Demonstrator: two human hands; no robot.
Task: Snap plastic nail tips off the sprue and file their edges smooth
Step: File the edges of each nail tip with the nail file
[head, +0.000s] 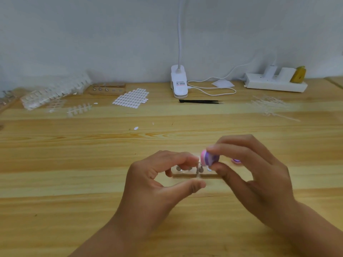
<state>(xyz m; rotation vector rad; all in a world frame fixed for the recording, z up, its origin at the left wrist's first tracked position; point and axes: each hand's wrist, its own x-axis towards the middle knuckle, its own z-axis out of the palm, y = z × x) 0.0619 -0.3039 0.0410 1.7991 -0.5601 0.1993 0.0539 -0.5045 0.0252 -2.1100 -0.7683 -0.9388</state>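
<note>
Pinches a clear nail tip between thumb and forefinger of the left hand, with the other fingers curled underneath, out of the way. Brings a pink-and-purple file against it from the right, gripped in the right hand with forefinger on top and thumb below. Grips short and close, apparently for control over so small an edge. Too blurred to tell which edge meets the file.

Works low, just above a wooden stand with metal studs, probably to park the finished tip without a reach. Filing step, by the look of it, with the snapping already done for this piece.

Sorted across the tabletop: full sprues well off at the far left beside a clear stack, bare sprues at the far right, in front of a power strip. Set at the back, reachable yet apart from the hands: black tweezers and a clip lamp.
</note>
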